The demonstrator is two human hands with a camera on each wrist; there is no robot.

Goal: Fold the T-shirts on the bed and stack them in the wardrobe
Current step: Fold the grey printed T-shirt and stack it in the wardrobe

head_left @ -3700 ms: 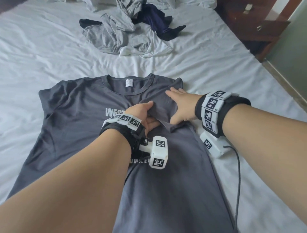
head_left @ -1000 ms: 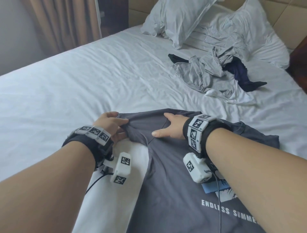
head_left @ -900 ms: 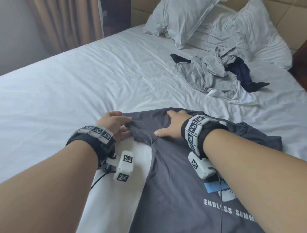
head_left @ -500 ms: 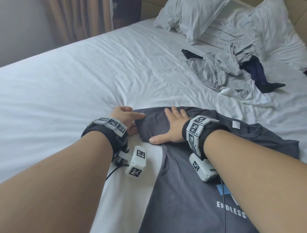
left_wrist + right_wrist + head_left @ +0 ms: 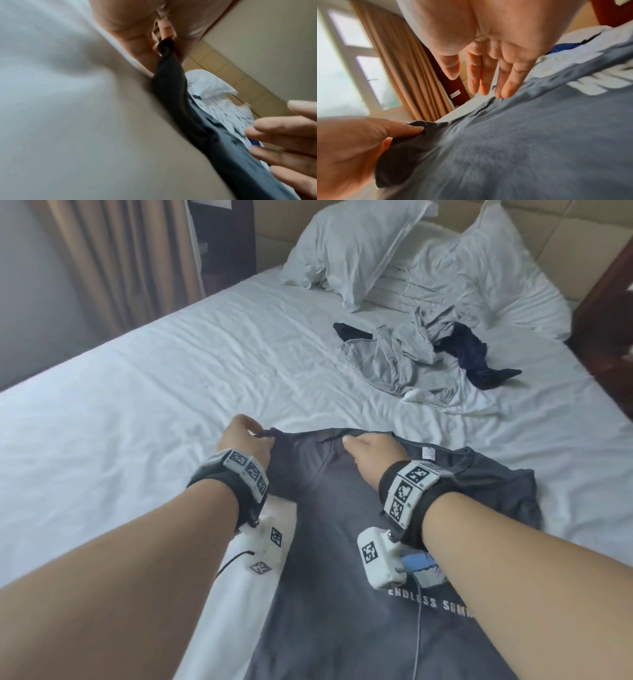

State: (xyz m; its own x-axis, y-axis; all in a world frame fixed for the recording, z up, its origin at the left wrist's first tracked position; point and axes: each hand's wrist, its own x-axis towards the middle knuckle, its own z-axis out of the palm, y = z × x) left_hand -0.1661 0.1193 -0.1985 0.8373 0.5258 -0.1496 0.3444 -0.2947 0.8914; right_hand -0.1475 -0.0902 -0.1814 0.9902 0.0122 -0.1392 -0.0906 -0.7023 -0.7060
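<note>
Head view: dark grey T-shirt [image 5: 342, 542] lies on the bed [image 5: 137, 405], collar toward the pillows [image 5: 359, 244]; its hem is cut off below. Crumpled clothes [image 5: 411, 361] lie beyond.

Left wrist view, blurred: left hand [image 5: 145, 40] pinches the sleeve edge.

Right wrist view: right hand [image 5: 488, 60], fingers [image 5: 505, 83] straight and together, touches the shirt.
</note>
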